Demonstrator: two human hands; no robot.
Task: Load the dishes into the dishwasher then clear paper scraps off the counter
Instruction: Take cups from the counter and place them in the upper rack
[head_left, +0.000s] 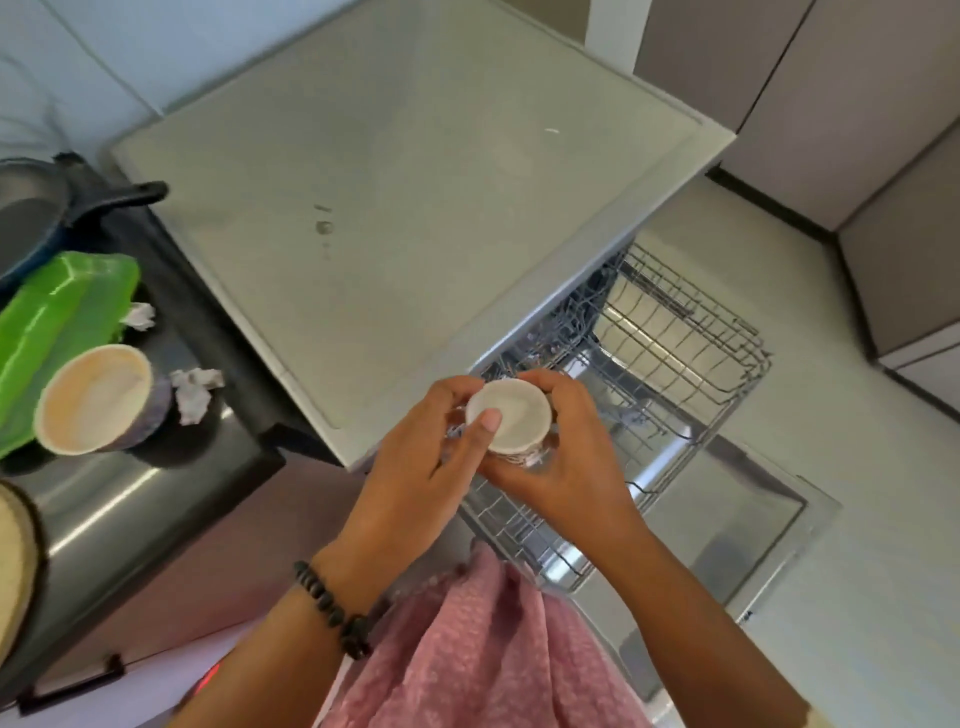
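Dishwasher rack (670, 358) stands pulled out over the lowered door (748, 514), wire tines showing, at the right of the grey countertop (395, 197). No dishes can be made out in the visible part of the rack.

Small cup (509, 415), white inside with a patterned outer wall, is held above the near-left corner of the rack, mouth facing up toward the camera. Both hands are on it. Left hand (415, 467) wraps the cup's left side, fingers curled round it, thumb laid over the rim with its tip inside the mouth. Right hand (566, 457) cups the right and lower side, fingers curled round the far wall, thumb under the base. A dark beaded bracelet (332, 608) sits on the left wrist.

On the dark surface to the left: a larger bowl (98, 400), white inside, patterned outside, tipped on its side and leaning against a green tray (57, 317). Two crumpled paper scraps (195, 392) lie there, one just beside the bowl, the other (139, 315) touching the tray's edge. A dark pan (31, 218) with a black handle sits behind the tray.

Pink patterned cloth (483, 649) fills the lower centre.
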